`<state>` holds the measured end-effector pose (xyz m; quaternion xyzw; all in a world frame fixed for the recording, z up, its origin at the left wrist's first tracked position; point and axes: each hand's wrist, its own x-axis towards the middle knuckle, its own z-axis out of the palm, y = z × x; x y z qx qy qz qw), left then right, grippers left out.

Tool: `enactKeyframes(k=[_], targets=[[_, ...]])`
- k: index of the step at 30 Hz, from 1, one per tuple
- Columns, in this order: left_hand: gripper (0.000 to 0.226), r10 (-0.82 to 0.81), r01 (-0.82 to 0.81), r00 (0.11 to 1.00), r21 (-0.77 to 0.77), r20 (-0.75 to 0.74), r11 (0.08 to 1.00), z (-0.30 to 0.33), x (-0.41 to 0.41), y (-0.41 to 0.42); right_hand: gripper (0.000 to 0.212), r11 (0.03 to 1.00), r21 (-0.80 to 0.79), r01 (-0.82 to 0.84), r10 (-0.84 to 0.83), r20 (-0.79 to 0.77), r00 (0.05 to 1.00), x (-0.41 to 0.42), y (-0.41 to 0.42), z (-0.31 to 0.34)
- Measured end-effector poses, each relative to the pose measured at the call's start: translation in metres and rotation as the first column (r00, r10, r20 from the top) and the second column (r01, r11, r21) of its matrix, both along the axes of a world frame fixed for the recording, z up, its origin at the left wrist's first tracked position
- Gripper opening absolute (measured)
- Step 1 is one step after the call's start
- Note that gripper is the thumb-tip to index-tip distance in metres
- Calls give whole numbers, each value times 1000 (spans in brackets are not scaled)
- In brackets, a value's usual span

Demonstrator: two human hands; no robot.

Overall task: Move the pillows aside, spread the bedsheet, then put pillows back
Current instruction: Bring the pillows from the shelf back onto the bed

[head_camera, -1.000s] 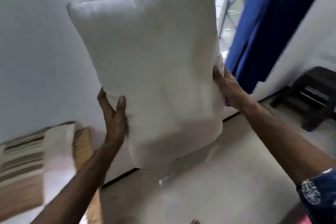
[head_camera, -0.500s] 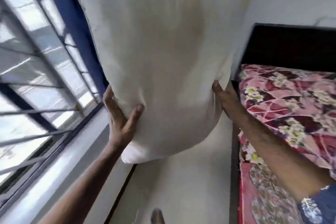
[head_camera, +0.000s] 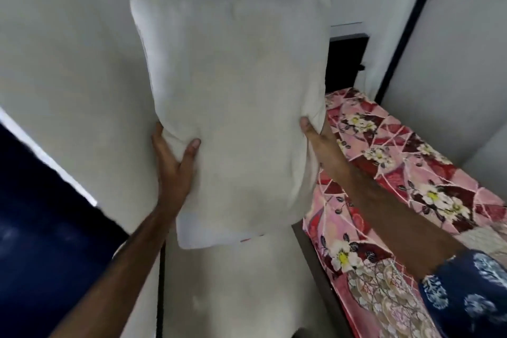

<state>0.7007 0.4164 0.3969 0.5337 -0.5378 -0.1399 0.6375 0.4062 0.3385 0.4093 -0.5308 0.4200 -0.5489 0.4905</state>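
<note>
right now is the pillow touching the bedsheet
Cannot tell. In the head view both hands hold the pillow up, but its right edge overlaps the bedsheet, hiding any gap.

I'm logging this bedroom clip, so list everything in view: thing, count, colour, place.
pillow: one, white, held up in the air at centre, in front of the wall
bedsheet: one, pink and red with white flowers, spread on the bed at right
headboard: one, black, behind the pillow's right edge
curtain: one, dark blue, lower left
wall: white, behind the pillow
floor: pale, below the pillow, beside the bed
sleeve: one, blue with white print, lower right
left hand: grip on the pillow's left edge
right hand: grip on the pillow's right edge
</note>
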Motion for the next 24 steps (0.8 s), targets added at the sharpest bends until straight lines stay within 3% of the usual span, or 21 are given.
enactKeyframes(k=[6, 16, 24], targets=[[74, -72, 70, 997, 99, 23, 993, -12, -17, -161, 55, 978, 118, 174, -171, -34, 985, -24, -109, -28], [78, -274, 255, 959, 199, 78, 946, -40, -75, -457, 42, 943, 201, 264, -269, -2, 963, -91, -340, -66], [79, -387, 348, 918, 281, 93, 894, -52, -113, -646, 65, 897, 296, 329, -329, -50, 943, -128, -502, -87]])
